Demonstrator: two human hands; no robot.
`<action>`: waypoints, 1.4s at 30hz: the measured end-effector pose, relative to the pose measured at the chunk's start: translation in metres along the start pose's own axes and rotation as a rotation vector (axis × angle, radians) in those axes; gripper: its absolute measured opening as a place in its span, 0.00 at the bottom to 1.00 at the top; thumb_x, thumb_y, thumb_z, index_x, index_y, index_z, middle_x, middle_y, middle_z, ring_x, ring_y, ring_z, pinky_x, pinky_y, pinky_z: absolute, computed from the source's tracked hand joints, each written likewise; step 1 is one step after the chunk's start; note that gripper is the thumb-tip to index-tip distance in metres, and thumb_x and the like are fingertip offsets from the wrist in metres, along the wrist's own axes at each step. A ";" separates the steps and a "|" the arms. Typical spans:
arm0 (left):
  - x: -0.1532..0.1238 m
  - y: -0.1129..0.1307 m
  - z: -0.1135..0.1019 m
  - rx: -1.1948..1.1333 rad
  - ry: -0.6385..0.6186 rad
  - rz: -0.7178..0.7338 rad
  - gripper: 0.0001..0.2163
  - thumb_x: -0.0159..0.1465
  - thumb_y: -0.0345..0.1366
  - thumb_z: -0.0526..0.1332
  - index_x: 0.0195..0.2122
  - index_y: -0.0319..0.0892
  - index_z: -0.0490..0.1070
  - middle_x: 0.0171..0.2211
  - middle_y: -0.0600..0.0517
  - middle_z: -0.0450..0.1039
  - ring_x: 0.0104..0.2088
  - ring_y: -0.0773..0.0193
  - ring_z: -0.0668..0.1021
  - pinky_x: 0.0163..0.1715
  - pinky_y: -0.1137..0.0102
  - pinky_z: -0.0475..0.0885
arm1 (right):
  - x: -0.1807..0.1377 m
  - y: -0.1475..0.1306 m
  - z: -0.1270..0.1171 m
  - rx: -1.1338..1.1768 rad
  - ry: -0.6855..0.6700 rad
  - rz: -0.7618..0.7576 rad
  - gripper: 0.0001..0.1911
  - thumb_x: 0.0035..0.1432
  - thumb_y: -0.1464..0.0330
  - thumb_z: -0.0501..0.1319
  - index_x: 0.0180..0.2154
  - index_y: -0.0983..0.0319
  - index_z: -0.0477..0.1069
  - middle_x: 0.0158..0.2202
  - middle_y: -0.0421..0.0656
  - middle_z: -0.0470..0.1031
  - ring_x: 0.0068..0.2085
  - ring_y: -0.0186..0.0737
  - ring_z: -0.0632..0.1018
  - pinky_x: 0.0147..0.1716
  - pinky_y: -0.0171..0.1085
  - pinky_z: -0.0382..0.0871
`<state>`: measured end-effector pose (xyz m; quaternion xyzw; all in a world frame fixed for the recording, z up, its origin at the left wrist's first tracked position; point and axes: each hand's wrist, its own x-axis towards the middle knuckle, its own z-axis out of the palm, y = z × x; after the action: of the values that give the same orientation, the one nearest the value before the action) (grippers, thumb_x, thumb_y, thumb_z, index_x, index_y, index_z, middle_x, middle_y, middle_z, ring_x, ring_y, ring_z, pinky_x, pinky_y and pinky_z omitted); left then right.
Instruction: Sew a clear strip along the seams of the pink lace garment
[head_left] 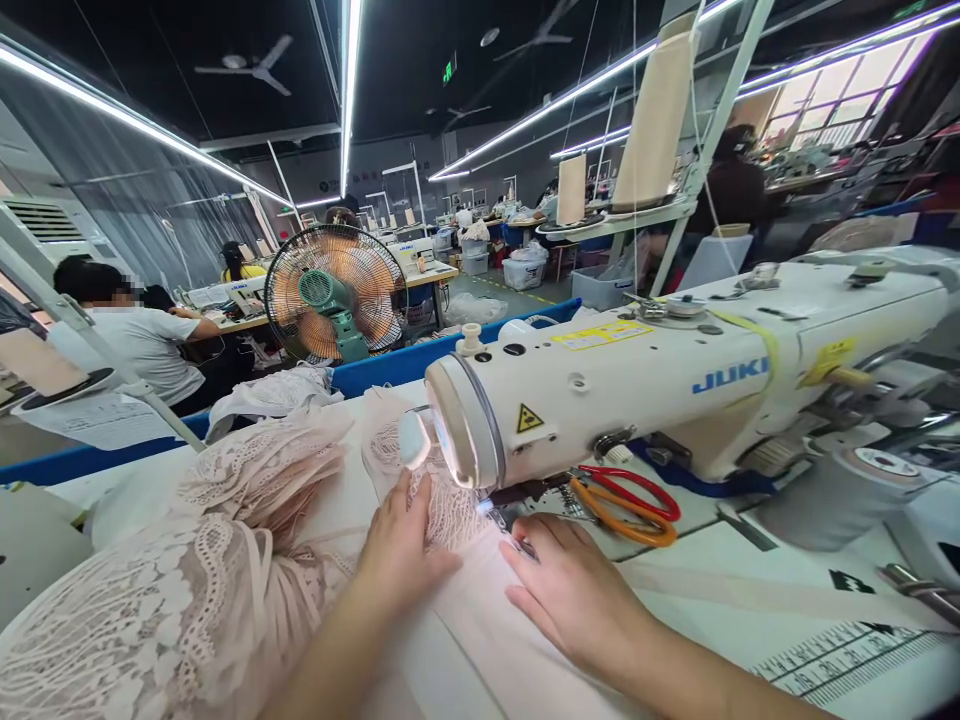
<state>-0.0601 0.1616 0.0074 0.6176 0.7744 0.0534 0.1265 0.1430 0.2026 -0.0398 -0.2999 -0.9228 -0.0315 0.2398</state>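
Observation:
A white sewing machine (pixel 570 390) stands before me, its lamp lit over the needle area. Under its head lies pale pink lace fabric (pixel 457 500) with a smooth panel toward me. My left hand (pixel 401 540) rests on the lace left of the needle, fingers spread and pressing lightly. To the right of the presser foot (pixel 495 515), my right hand (pixel 570 585) lies at the smooth fabric's edge, fingers apart. Part of its fingertips is hidden near the metal foot. A heap of pink lace pieces (pixel 217 570) lies to the left of my arm.
Scissors with red and orange handles (pixel 626 505) lie behind my right hand. A grey thread cone (pixel 840 500) and a printed ruler (pixel 832 660) are at the right. Past the blue table edge (pixel 405 360) stand a large fan (pixel 334 295) and a seated person (pixel 142 340).

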 end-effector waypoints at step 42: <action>-0.023 0.020 0.026 0.282 0.000 0.466 0.20 0.67 0.42 0.52 0.59 0.45 0.60 0.60 0.37 0.60 0.62 0.44 0.58 0.56 0.38 0.53 | -0.043 0.030 -0.019 0.108 -0.359 -0.195 0.19 0.54 0.78 0.51 0.46 0.61 0.69 0.38 0.48 0.71 0.39 0.45 0.72 0.37 0.40 0.68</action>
<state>-0.0304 0.1424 -0.0096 0.7907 0.6112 -0.0273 0.0233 0.1981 0.2000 -0.0454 -0.1968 -0.9757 0.0487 0.0832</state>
